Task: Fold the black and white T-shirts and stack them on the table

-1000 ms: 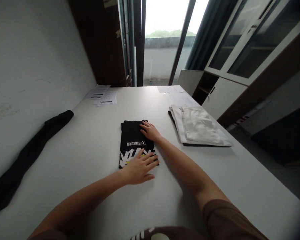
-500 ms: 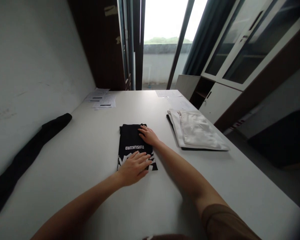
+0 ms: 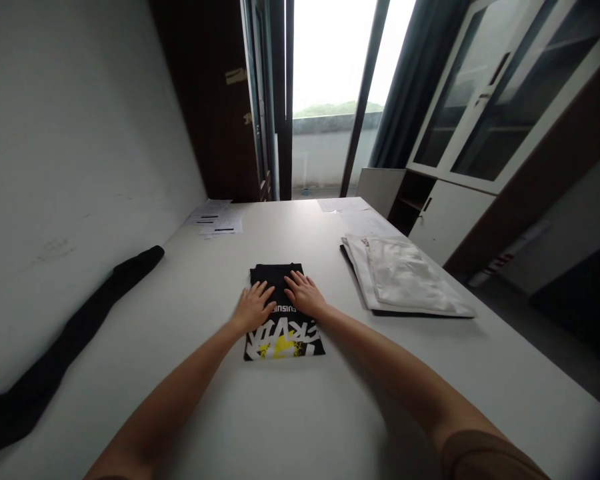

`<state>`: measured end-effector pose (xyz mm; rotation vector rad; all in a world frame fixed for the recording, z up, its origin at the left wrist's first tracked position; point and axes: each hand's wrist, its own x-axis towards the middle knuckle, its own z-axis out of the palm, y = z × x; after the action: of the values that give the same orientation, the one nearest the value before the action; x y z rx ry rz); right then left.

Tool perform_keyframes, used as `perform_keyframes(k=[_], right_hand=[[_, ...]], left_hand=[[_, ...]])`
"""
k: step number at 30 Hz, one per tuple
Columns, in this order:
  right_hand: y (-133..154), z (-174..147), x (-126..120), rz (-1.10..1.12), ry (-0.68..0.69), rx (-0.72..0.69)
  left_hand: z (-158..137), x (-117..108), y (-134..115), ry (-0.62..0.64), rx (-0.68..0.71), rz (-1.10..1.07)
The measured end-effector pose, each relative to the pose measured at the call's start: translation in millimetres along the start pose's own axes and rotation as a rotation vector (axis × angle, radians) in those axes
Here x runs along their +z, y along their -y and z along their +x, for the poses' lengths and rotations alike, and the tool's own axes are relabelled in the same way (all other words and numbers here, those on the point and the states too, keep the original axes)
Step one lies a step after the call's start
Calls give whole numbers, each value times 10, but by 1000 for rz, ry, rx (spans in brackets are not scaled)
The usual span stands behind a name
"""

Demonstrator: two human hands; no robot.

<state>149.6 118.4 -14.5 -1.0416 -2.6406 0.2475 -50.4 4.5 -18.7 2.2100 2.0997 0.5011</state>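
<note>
Left hand (image 3: 254, 306) has moved up from near edge of folded black cloth garment with white-and-yellow print (image 3: 286, 342), mid white tabletop (image 3: 280, 420); now beside right hand (image 3: 305, 293). Both palms-down, fingers spread, gripping nothing. Smoothing's shifted to far half, imo.

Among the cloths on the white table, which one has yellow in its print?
The folded black cloth with white lettering, under the left hand and right hand. The long black cloth and the folded white cloth pile show no yellow.

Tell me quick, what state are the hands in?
Left hand: open, resting on the folded black garment.
Right hand: open, resting on it too.
</note>
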Motion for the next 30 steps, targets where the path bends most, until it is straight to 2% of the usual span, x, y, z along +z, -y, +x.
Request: perform_keyframes(k=[3,6,9,12,15,23,26,30], right_hand=[[49,-194,-51,1,14,-13],[79,-396,-94,1,23,-36],[82,-531,-127,8,22,-41],[82,-574,-151,26,26,-39],[90,-568,-165,42,22,-32],[80,-551,-163,60,16,-20],[70,-550,-163,62,11,-27],[70,-557,-181,69,12,-30]], left_hand=[[218,41,148,-51,-106,3],[352,59,168,-184,-232,-25],[413,35,161,-315,-245,-130],[459,-2,219,-388,-326,-282],[553,-8,334,-386,-391,-373],[1026,23,563,-371,-405,-601],[1139,40,607,-357,-411,-626],[1144,59,667,-311,-408,-590]])
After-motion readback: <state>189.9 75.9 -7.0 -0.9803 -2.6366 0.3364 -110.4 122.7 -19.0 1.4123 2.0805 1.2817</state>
